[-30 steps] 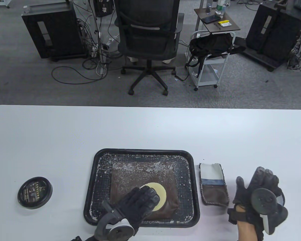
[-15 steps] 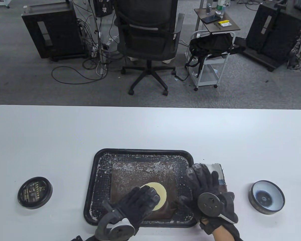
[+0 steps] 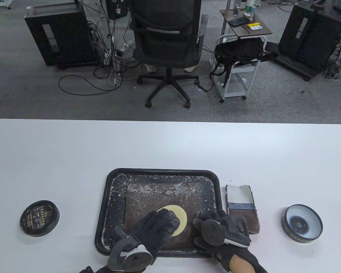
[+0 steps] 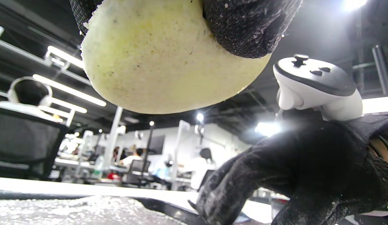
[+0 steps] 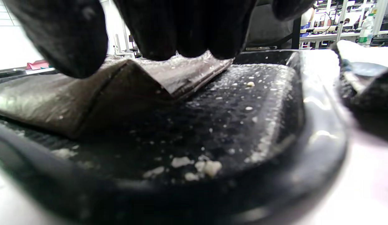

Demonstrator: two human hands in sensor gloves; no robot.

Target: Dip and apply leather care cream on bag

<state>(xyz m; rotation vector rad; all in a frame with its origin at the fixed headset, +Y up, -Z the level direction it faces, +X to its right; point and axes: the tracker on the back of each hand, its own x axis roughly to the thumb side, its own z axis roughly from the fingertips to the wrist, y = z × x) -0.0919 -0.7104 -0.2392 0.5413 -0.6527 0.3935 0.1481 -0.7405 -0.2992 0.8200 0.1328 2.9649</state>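
A brown leather bag (image 3: 162, 204) lies flat in a black tray (image 3: 113, 182) speckled with white crumbs, its long side running left to right. The left hand (image 3: 153, 230) grips a round yellow sponge (image 3: 180, 217) against the bag. The right hand (image 3: 216, 227) pinches the bag's near right corner, lifting it slightly. A folded cloth (image 3: 241, 207) lies just right of the tray, an open cream tin (image 3: 302, 223) farther right. The lid (image 3: 39, 218) sits at left, its label unreadable.

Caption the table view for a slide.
Left hand holds round yellow sponge on brown leather bag in black tray; right hand steadies its corner.
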